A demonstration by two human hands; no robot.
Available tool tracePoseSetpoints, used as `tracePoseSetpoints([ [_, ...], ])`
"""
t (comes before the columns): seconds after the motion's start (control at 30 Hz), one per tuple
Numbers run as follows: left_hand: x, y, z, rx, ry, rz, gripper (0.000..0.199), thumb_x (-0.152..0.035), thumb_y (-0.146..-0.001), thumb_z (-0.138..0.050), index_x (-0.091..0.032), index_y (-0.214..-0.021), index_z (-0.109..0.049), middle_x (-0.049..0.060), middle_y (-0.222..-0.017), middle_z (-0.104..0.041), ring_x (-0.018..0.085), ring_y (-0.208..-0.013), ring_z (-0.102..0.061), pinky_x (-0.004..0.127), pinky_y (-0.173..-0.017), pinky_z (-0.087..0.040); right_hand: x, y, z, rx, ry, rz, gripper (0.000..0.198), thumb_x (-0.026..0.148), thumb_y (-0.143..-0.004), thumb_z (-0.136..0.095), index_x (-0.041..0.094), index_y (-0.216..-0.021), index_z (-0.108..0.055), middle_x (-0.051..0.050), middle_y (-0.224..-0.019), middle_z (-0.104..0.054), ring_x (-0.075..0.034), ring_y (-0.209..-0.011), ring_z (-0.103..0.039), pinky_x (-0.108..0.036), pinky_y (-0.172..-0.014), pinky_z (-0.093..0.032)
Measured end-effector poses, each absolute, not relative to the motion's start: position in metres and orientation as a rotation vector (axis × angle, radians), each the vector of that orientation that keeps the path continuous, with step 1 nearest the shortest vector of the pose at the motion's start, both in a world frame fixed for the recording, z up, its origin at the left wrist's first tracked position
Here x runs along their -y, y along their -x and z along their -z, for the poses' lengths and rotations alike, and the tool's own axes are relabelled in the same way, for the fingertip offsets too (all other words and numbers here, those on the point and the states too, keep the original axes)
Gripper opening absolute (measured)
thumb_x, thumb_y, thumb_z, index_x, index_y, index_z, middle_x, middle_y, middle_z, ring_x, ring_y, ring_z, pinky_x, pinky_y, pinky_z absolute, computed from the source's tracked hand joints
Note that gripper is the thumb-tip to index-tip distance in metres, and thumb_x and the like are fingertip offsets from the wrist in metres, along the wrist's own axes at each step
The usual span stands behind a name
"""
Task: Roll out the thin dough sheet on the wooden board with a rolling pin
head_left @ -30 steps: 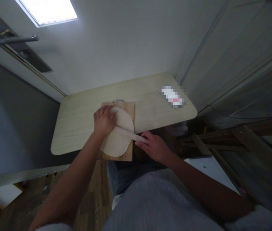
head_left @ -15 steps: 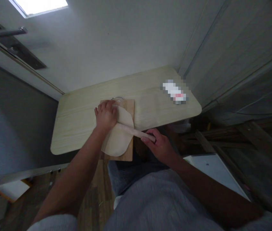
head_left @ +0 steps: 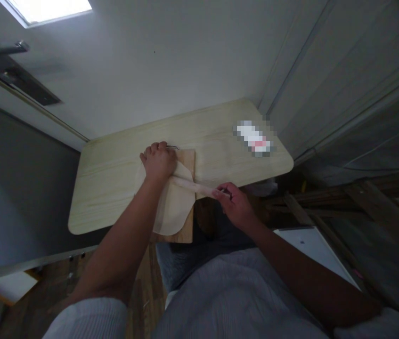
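A pale, thin sheet of dough (head_left: pixel 174 212) lies over a wooden cutting board (head_left: pixel 185 230) and hangs past its left side. Across the dough, slanting down to the right, lies a light wooden rolling pin (head_left: pixel 188 184). Its left end is hidden beneath my left wrist. My left hand (head_left: pixel 158 162) presses on the far part of the dough with fingers bent over it; the fingertips are mostly hidden. My right hand (head_left: pixel 234 203) is closed around the pin's right end, just off the table's front edge.
The board rests on a narrow, pale wood-grain table (head_left: pixel 103 183), overhanging its front edge. A thin metal handle (head_left: pixel 174 147) shows at the board's far end. A blurred white-and-red item (head_left: pixel 256 139) lies at the table's right. Behind stands a door with a lever handle (head_left: pixel 1 49).
My left hand has turned slightly and shifted right over the dough. The rolling pin's near end has moved a little up and right with my right hand. The view has shifted slightly.
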State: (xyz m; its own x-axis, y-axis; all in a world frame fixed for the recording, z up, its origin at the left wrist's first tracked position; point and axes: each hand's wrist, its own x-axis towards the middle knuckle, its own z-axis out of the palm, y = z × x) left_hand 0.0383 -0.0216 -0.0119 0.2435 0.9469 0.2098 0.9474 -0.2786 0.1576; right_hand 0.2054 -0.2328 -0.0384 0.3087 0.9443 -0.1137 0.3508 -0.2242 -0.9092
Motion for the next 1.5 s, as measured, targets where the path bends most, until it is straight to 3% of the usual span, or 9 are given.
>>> tracePoseSetpoints([
  [0.13, 0.022, -0.04, 0.01, 1.901, 2.483, 0.418, 0.042, -0.037, -0.097, -0.037, -0.017, -0.121, -0.063, 0.022, -0.126, -0.064, 0.039, -0.12, -0.054, 0.06, -0.101, -0.037, 0.23, -0.204, 0.043, 1.162, 1.684, -0.934, 0.04, 0.06, -0.093, -0.051, 0.022, -0.1, -0.062, 0.005, -0.058, -0.053, -0.014, -0.053, -0.054, -0.023, -0.052, -0.041],
  [0.37, 0.037, -0.022, 0.009, 1.893, 2.466, 0.629, 0.041, -0.039, -0.096, -0.039, -0.017, -0.117, -0.067, 0.016, -0.123, -0.068, 0.033, -0.115, -0.059, 0.048, -0.101, -0.042, 0.237, -0.195, 0.049, 1.14, 1.539, -1.044, 0.04, 0.056, -0.089, -0.06, 0.02, -0.107, -0.062, 0.002, -0.074, -0.063, -0.012, -0.054, -0.057, -0.023, -0.051, -0.045],
  [0.67, 0.069, -0.008, 0.004, 1.775, 2.584, 0.981, 0.037, -0.039, -0.098, -0.04, -0.018, -0.114, -0.066, 0.013, -0.12, -0.067, 0.027, -0.117, -0.058, 0.044, -0.106, -0.041, 0.201, -0.24, 0.033, 0.925, 1.338, -1.299, 0.031, 0.045, -0.077, -0.071, 0.019, -0.088, -0.058, 0.007, -0.054, -0.057, -0.01, -0.043, -0.053, -0.022, -0.045, -0.044],
  [0.8, 0.075, -0.021, 0.012, 1.774, 2.59, 0.843, 0.039, -0.04, -0.099, -0.04, -0.017, -0.12, -0.064, 0.013, -0.124, -0.067, 0.029, -0.122, -0.056, 0.046, -0.107, -0.04, 0.193, -0.256, 0.027, 0.976, 1.308, -1.466, 0.032, 0.041, -0.076, -0.074, 0.019, -0.092, -0.058, 0.007, -0.055, -0.059, -0.011, -0.041, -0.056, -0.022, -0.043, -0.046],
  [1.0, 0.076, -0.031, 0.015, 1.753, 2.536, 0.595, 0.043, -0.045, -0.1, -0.038, -0.022, -0.131, -0.058, 0.013, -0.136, -0.061, 0.034, -0.128, -0.051, 0.055, -0.107, -0.037, 0.189, -0.254, 0.03, 0.931, 1.333, -1.445, 0.028, 0.037, -0.08, -0.071, 0.019, -0.099, -0.058, 0.008, -0.055, -0.059, -0.011, -0.039, -0.058, -0.021, -0.04, -0.048],
  [1.23, 0.063, -0.039, 0.006, 1.773, 2.54, 0.406, 0.045, -0.046, -0.101, -0.032, -0.022, -0.127, -0.06, 0.015, -0.136, -0.06, 0.036, -0.128, -0.049, 0.059, -0.107, -0.036, 0.188, -0.253, 0.035, 0.921, 1.358, -1.418, 0.028, 0.036, -0.082, -0.071, 0.019, -0.101, -0.059, 0.006, -0.061, -0.062, -0.012, -0.039, -0.06, -0.023, -0.039, -0.052],
  [1.5, 0.041, -0.048, 0.011, 1.738, 2.528, 0.45, 0.047, -0.046, -0.1, -0.034, -0.02, -0.132, -0.057, 0.018, -0.134, -0.06, 0.038, -0.126, -0.05, 0.058, -0.106, -0.033, 0.187, -0.251, 0.034, 0.894, 1.378, -1.398, 0.033, 0.043, -0.081, -0.074, 0.019, -0.099, -0.058, 0.005, -0.062, -0.064, -0.012, -0.039, -0.06, -0.023, -0.038, -0.051],
])
